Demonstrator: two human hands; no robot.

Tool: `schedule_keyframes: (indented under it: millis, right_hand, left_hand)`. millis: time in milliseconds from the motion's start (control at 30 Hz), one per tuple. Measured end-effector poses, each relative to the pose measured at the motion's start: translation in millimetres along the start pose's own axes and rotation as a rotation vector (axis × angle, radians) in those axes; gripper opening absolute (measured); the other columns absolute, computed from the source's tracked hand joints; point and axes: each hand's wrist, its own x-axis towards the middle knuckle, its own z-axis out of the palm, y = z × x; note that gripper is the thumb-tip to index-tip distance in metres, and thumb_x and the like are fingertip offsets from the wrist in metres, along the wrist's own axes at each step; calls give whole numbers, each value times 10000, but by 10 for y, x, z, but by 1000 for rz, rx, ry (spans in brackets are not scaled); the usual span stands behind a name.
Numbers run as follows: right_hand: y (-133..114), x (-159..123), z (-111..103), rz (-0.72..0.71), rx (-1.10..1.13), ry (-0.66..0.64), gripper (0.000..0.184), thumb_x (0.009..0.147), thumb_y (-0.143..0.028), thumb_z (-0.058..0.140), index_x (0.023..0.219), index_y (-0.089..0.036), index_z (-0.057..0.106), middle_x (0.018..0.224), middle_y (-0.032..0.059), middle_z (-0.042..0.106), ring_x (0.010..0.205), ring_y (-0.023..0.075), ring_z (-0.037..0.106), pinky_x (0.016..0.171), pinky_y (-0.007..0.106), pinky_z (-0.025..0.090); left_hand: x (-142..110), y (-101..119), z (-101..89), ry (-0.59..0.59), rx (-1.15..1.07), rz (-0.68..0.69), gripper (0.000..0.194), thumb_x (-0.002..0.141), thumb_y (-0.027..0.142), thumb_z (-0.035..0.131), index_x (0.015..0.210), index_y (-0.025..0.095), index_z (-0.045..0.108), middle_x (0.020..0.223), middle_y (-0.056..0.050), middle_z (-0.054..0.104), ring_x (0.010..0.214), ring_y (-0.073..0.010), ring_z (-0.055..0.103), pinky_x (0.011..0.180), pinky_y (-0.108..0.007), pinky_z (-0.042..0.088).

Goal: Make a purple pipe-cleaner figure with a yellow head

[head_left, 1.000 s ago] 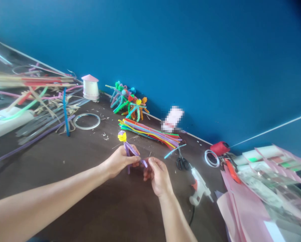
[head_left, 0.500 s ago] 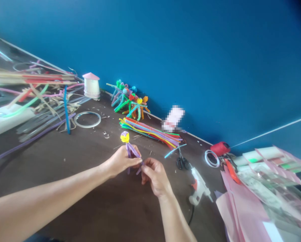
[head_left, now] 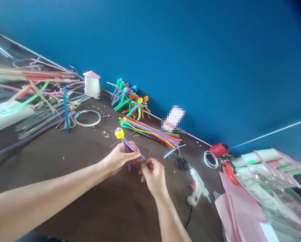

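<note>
Fingers of the left hand [head_left: 121,158] closed around a purple pipe-cleaner figure [head_left: 127,145], gripping its body; fingers of the right hand [head_left: 152,174] curled together and pinched just beside the figure's thin purple end [head_left: 142,157], any contact there too small to tell. Figure's long axis slanting across the view, from that end beside the hands up and to the left to a yellow head [head_left: 119,133], with another purple length hanging below the left hand. Left hand nearer the figure's middle, right hand only at its lower tip, on the side toward the scissors. Both hands above the dark brown counter [head_left: 102,198], its surface dotted with pale clippings. Just past the hands, a bundle of multicoloured pipe cleaners [head_left: 150,132] near the counter's back edge; to the right, black-handled scissors [head_left: 182,163] and a white hot glue gun [head_left: 197,188] with a black cord. Along that back edge, a cluster of finished pipe-cleaner figures [head_left: 130,101] and a pixelated object [head_left: 172,119]. Toward the left end, a white tape ring [head_left: 87,118], a blue pipe cleaner [head_left: 66,107], a heap of cut strips [head_left: 47,97] and a small pink-topped white container [head_left: 92,84]. Toward the right end, a red spool [head_left: 219,149] and pink paper sheets [head_left: 237,208]; behind everything, a blue wall [head_left: 190,50].
</note>
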Motion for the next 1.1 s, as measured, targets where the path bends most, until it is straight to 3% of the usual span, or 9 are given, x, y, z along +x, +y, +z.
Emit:
schedule_keyframes:
  millis: [133,333,533,633,733,800,900,1000,1100]
  right_hand:
    - [30,26,-6,152,318,-149,261,756,-359,510,670,-122,579,537,9,594,293,46,424,299,153,267]
    - [56,53,-15,156,481,-45,223,719,-333,574,643,-123,563,503,-6,584,280,36,398,288,149,255]
    - [7,1,-1,-53,95,100,111,742,-260,538,756,-158,578,586,-7,607,373,71,473,360,178,372]
    - [-28,-44,-15,-293,-166,152,131,771,-216,496,812,-177,614,726,35,634,613,135,583,581,243,473]
    - [-56,-62,-42,-440,-285,138,165,788,-201,474,826,-190,634,792,51,628,754,160,584,720,279,455]
    - [-52,-46,-54,-372,-216,120,156,786,-226,486,826,-190,632,757,42,625,693,148,583,672,264,463]
    - [0,13,-62,-78,130,47,163,771,-300,507,792,-174,608,661,15,617,456,94,518,457,213,435]
    - [65,73,-66,221,517,-127,246,736,-381,520,685,-146,578,548,3,594,319,67,430,308,184,349]
    - [83,90,-66,355,686,-286,282,690,-395,562,625,-121,580,466,-2,563,278,67,414,265,181,338]
  left_hand:
    - [-25,15,16,-5,76,64,170,657,229,642,676,129,506,564,19,559,519,-79,494,497,-196,377]
    - [-36,42,47,8,171,44,177,645,220,637,638,136,482,516,32,533,489,-77,478,479,-196,370]
    - [-19,-1,33,37,93,-25,172,624,186,641,641,139,477,467,52,515,448,-73,471,454,-194,358]
    - [-9,-16,30,50,20,-70,182,597,174,655,629,136,480,451,53,515,428,-70,465,456,-200,364]
    - [-5,-5,33,59,-29,-113,184,585,187,665,615,127,494,448,41,522,429,-76,475,456,-205,363]
    - [-6,8,34,53,-48,-107,192,587,199,670,618,128,495,457,37,526,438,-78,480,462,-207,364]
    - [-15,27,29,11,-28,-65,201,599,217,673,641,133,495,482,37,529,459,-78,481,476,-206,366]
    - [-31,50,30,-48,3,-62,215,592,231,682,643,132,498,506,34,528,471,-78,479,484,-208,369]
    - [-44,77,41,-95,17,-66,214,587,227,683,635,132,496,513,27,533,481,-84,484,488,-213,374]
